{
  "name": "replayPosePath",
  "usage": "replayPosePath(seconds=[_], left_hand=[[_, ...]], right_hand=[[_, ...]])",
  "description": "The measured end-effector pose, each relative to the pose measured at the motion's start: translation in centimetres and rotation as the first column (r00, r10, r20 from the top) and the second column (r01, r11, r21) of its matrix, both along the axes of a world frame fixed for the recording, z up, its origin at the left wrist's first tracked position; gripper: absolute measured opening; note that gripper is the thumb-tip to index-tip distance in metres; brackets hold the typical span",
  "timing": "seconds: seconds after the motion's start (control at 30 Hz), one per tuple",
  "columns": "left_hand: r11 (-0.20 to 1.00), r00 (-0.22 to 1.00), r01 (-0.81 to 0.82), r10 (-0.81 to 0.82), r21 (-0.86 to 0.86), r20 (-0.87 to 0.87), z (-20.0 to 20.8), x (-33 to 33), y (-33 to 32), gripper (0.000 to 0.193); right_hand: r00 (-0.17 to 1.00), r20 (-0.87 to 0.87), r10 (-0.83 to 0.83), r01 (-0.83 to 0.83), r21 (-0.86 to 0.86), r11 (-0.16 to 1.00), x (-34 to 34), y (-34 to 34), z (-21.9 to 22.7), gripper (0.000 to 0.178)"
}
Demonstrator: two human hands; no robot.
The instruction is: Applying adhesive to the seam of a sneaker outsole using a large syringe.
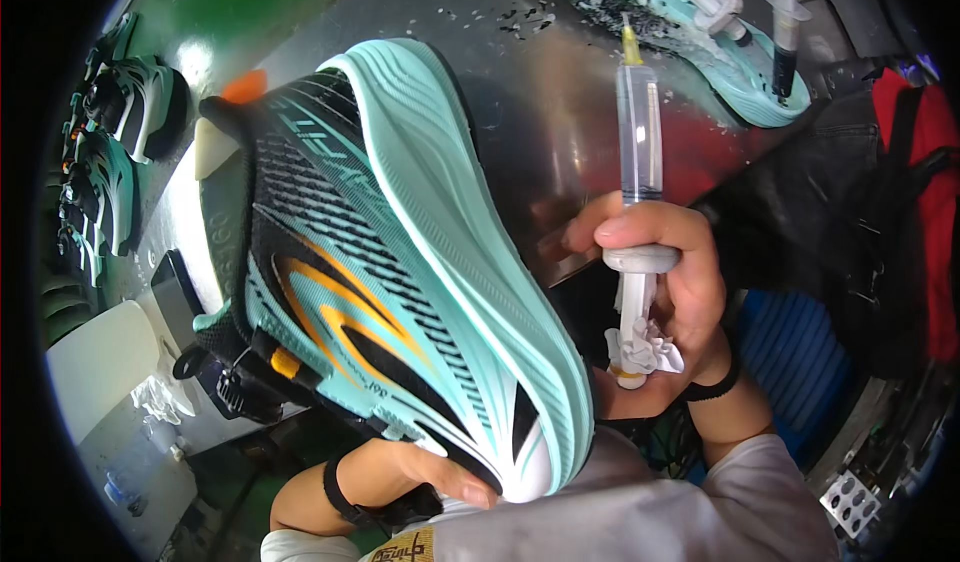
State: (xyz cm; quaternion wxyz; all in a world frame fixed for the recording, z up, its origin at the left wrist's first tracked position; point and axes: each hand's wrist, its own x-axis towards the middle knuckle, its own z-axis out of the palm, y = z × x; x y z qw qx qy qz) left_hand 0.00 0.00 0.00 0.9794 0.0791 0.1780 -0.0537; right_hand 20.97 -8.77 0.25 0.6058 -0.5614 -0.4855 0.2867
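Note:
My left hand (440, 470) grips a mint-green and black running shoe (350, 232) near its white-tipped toe, with the thumb showing and the other fingers mostly hidden. The shoe is tilted so that its thick mint midsole (440, 192) turns to the right and its heel points away from me. In my right hand (690, 262) is a clear syringe (640, 132), its yellow needle tip pointing up and away. The fingers wrap around the syringe's flange and plunger. Crumpled white paper (645, 350) is wrapped near the plunger's end. Between the needle and the shoe there is a gap.
On the dark metal tabletop (540, 102) at the far right lies a mint shoe sole (765, 112) holding dark residue and two more syringes. Several similar shoes (130, 102) line the left side. A black and red fabric item (840, 182) and a blue ribbed surface (790, 362) are at right.

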Motion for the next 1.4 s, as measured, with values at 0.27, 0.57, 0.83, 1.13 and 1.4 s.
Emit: replayPosePath(seconds=[0.27, 0.57, 0.83, 1.13, 1.4], left_hand=[[0.998, 0.954, -0.036, 0.020, 0.050, 0.300, -1.5, -0.3, 1.7, 0.080], [0.637, 0.707, -0.657, 0.707, 0.403, 0.033, 5.4, 4.7, 19.6, 0.031], [0.166, 0.900, -0.044, 0.435, 0.985, -0.033, 8.0, 17.1, 22.0, 0.046], [-0.838, 0.881, 0.470, 0.425, 0.278, -0.209, 6.8, 29.8, 26.5, 0.052], [-0.781, 0.956, 0.275, 0.283, 0.561, -0.074, 8.2, 22.3, 26.9, 0.036]], right_hand=[[0.999, 0.002, 0.050, -0.050, -0.009, 0.999, 0.3, 3.0, 0.6, 0.066], [0.943, -0.270, 0.195, -0.198, 0.018, 0.980, 2.2, 2.6, 0.8, 0.086], [0.947, -0.271, 0.173, -0.181, -0.004, 0.984, 2.7, 2.2, -0.2, 0.083], [0.930, -0.324, 0.175, -0.181, 0.013, 0.983, 2.4, 2.5, 0.0, 0.077], [0.979, -0.170, 0.111, -0.085, 0.150, 0.985, 2.6, 1.5, -0.3, 0.060]])
